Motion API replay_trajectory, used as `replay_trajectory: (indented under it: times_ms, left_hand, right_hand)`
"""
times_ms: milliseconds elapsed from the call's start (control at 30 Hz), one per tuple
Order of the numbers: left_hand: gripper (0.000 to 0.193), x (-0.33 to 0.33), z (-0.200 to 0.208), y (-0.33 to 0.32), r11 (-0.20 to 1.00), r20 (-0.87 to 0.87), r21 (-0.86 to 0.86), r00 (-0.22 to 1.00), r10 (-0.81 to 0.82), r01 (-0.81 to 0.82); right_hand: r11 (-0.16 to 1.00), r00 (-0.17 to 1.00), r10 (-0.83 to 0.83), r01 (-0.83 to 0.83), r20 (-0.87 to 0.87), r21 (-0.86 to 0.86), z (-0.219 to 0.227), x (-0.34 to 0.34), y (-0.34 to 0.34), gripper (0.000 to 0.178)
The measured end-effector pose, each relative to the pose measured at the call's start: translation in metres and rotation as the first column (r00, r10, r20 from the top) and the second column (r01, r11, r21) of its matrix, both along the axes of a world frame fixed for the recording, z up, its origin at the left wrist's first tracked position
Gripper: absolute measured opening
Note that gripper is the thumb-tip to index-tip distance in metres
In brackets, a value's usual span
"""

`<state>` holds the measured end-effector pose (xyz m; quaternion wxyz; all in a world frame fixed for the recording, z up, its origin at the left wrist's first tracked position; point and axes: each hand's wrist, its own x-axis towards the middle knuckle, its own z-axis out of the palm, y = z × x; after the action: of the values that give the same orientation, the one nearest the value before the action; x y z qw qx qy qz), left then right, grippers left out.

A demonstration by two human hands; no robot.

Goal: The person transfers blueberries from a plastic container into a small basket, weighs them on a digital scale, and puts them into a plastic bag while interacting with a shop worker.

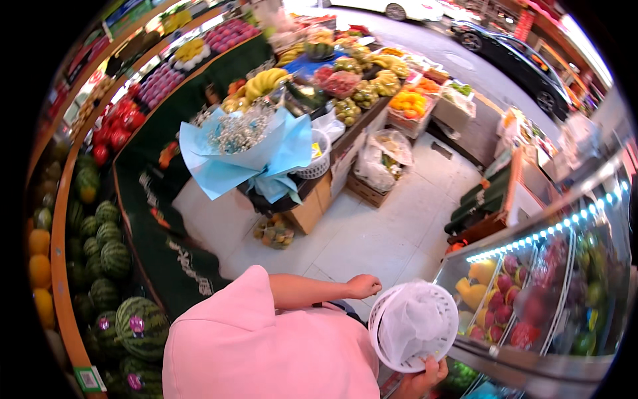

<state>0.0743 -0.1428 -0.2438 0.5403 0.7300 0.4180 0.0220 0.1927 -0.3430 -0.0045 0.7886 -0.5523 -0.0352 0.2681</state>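
My right hand (426,378) grips the rim of a round white plastic basket (449,326) with slotted sides. Inside the basket lies a crumpled, whitish see-through plastic bag (415,316). My left hand (364,286) is loosely closed with its fingers curled, apart from the basket's left side, and nothing shows in it. The left forearm comes out of a pink sleeve and reaches across above the tiled floor.
A lit glass fruit case (531,259) stands close on the right. Watermelons (115,259) fill the left shelf. A blue-wrapped bouquet (249,153) and a fruit-laden stand are ahead. An open box with a plastic bag (379,163) sits on the floor.
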Motion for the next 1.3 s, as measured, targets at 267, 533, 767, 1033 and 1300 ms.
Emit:
replay_trajectory:
  times_ms: [267,533,767,1033,1300]
  left_hand:
    - [0.030,-0.023,-0.026,0.131,0.713,0.223,-0.244,0.677,0.701,-0.657]
    - [0.040,-0.173,-0.037,0.352,-0.164,0.213,-0.698,-0.420,0.882,-0.697]
    - [0.050,-0.185,-0.015,0.352,-0.236,0.182,-0.580,-0.406,0.896,-0.780]
    - [0.032,-0.036,0.058,0.331,-0.274,-0.022,-0.115,-0.273,0.962,-0.955]
    - [0.021,0.288,0.103,0.569,0.409,-0.015,-0.081,0.412,0.911,-0.909]
  right_hand:
    - [0.935,0.932,0.353,-0.355,-0.082,-0.014,-0.049,0.108,0.146,0.021]
    - [0.860,0.867,0.498,-0.497,-0.023,-0.116,-0.067,0.262,0.300,0.008]
    - [0.823,0.836,0.548,-0.533,0.023,-0.196,-0.038,0.377,0.452,0.024]
    - [0.962,0.953,0.251,-0.265,-0.172,-0.062,-0.057,0.487,0.595,0.018]
    - [0.934,0.925,-0.357,0.357,-0.133,-0.020,-0.131,0.658,0.674,0.021]
